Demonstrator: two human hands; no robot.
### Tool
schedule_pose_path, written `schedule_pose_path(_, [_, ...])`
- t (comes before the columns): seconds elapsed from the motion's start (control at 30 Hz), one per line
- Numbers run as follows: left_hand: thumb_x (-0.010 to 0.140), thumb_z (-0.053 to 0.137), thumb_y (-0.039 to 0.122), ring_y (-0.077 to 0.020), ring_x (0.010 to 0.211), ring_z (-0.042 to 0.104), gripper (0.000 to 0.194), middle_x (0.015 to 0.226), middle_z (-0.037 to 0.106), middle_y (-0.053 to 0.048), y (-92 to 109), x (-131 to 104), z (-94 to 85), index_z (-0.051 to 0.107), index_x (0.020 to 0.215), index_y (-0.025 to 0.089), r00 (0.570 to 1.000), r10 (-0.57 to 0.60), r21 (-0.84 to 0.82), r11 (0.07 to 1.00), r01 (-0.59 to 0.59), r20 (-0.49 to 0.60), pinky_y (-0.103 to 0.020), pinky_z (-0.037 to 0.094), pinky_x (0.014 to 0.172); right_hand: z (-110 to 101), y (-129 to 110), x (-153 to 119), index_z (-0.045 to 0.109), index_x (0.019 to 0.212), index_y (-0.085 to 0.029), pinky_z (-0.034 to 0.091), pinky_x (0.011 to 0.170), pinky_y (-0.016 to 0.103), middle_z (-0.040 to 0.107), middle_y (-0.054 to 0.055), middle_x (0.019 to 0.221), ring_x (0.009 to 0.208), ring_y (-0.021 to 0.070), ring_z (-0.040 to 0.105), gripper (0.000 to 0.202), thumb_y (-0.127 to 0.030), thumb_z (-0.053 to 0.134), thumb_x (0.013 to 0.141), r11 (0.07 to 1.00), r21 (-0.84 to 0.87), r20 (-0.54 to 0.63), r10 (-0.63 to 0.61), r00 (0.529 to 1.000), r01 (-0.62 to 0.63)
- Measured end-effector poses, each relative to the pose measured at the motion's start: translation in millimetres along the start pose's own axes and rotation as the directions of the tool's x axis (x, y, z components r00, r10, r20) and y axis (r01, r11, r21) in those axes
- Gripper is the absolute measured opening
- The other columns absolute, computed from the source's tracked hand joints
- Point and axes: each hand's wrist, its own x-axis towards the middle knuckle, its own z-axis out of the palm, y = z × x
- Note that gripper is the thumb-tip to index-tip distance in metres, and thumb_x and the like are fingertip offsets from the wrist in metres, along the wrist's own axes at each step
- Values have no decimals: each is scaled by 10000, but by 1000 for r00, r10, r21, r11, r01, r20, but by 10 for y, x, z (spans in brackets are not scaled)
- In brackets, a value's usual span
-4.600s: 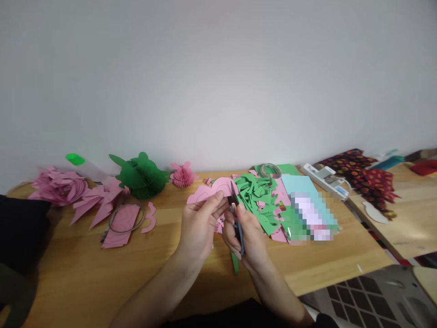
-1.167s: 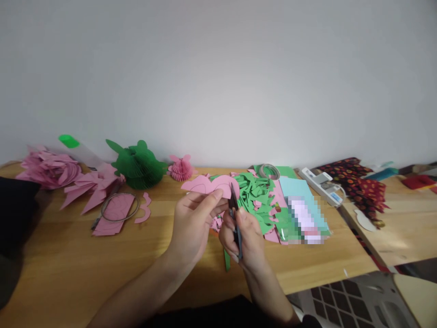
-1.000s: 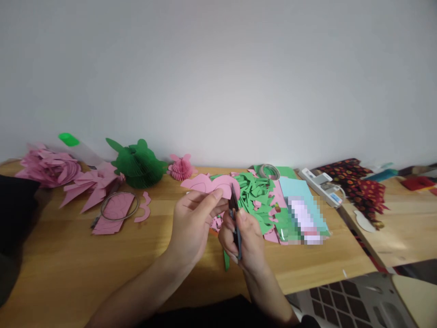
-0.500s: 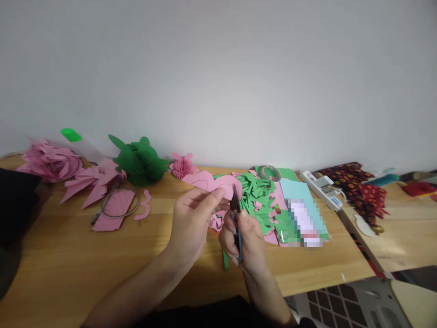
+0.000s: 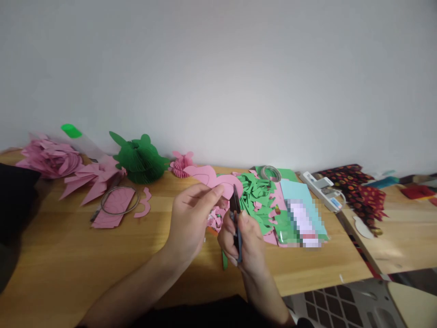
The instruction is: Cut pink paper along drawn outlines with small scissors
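Note:
Between thumb and fingers, my left hand pinches a curvy piece of pink paper with drawn lines on it. Dark-handled scissors are gripped in my right hand, their blades pointing up and away at the paper's right end. The blades look nearly closed on the paper. Behind and right of the scissors lies a heap of green paper scraps. Pink scraps show below the held paper, partly hidden by my hands.
On the left stand a green honeycomb paper figure, a smaller pink one and folded pink paper. A metal ring lies on pink sheets. Tape, blue paper and a power strip are at right.
The pink paper has tilted slightly, its left end shifting a little to the right. My hands and the scissors stay in almost the same place.

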Motion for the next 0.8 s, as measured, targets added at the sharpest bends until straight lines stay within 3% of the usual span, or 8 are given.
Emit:
schedule_pose_path(0.63, [668,773,274,-91,535,521,214,530,585,26,-2,33,-7,630,542,176,999,36,34,999,-37,9,-213,437,562,-15,11,-7,450,665,-218,182,285,170,314,-111,346,272,52,184,481,-648,513,872,999,-45,-45,21,999,-23])
schedule_pose_path(0.8, [718,747,276,-96,565,504,190,568,569,29,1,63,-91,647,587,181,993,67,154,985,-82,96,-211,415,564,-60,16,-24,461,684,-213,168,286,167,320,-112,356,269,49,176,461,-620,494,899,1000,-20,-18,20,1000,-20])
